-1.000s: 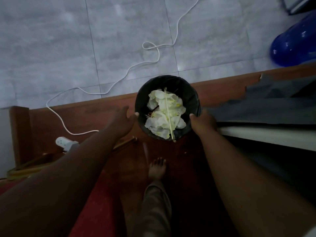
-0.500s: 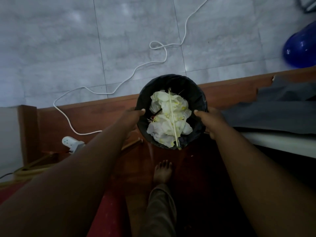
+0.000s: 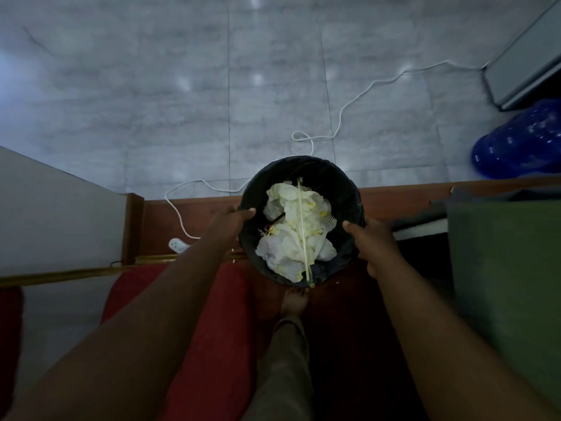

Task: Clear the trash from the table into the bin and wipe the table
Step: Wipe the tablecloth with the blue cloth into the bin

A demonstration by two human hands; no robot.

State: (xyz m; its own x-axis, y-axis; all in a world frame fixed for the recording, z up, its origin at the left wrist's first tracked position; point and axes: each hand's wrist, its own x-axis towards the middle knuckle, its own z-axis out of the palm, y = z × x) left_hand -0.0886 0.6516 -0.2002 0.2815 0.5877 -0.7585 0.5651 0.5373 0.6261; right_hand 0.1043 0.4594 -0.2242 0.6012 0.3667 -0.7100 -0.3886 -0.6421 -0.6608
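Both hands are on the black bin (image 3: pixel 343 189): left hand (image 3: pixel 229 221) grips the left rim, right hand (image 3: pixel 368 237) clamps the right rim, fingers curled over the edge. Inside sit crumpled white papers (image 3: pixel 288 235), a long pale stick (image 3: pixel 303 226) and a plastic fork (image 3: pixel 328 221). The bin hangs above a bare foot (image 3: pixel 294 300), over the red carpet (image 3: pixel 212 323).

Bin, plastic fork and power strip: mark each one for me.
bin (image 3: pixel 344 189), head view, inner far wall of black liner.
plastic fork (image 3: pixel 329 220), head view, tines.
power strip (image 3: pixel 178 245), head view, white body.
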